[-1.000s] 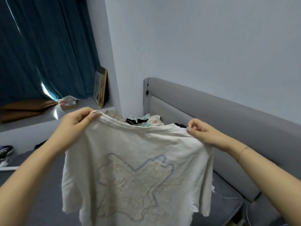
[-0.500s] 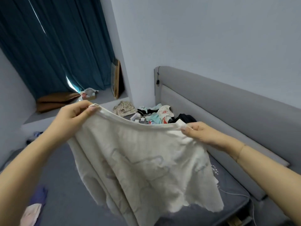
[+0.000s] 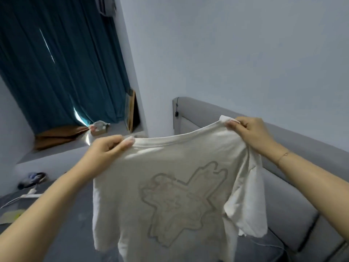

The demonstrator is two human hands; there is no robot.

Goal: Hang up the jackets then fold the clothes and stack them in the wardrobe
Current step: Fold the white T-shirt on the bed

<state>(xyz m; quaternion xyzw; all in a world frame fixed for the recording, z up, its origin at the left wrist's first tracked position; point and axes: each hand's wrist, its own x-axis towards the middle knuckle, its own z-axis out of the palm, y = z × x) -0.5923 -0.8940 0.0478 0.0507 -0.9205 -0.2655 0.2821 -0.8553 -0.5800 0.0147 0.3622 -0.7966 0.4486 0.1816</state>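
Both forearms reach forward from the bottom corners, and between them hangs a white T-shirt [image 3: 170, 186], spread open in the air above the grey bed [image 3: 62, 233]. The left hand [image 3: 105, 150] pinches the shirt's top edge at one shoulder, fingers curled over the cloth with the thumb under it. The right hand [image 3: 251, 133] grips the other shoulder, held higher than the left, so the neckline slopes up to the right; a thin bracelet [image 3: 283, 156] circles that wrist. The shirt bears a faint outlined print [image 3: 181, 203] on its middle, and the sleeve on the right side droops in loose folds below the right hand. On the bed at the left lie a white cable [image 3: 28, 195] and a pale yellowish sheet [image 3: 11, 214]. Behind the shirt on the right runs the grey padded headboard [image 3: 302, 144]. Further left a dark shoe [image 3: 32, 179] sits below a grey window ledge [image 3: 56, 157], which carries brown cushions [image 3: 58, 135] and a small box [image 3: 98, 127]. A framed picture [image 3: 131, 108] leans in the corner, beside the teal curtains [image 3: 62, 67] and the pale wall [image 3: 236, 53].
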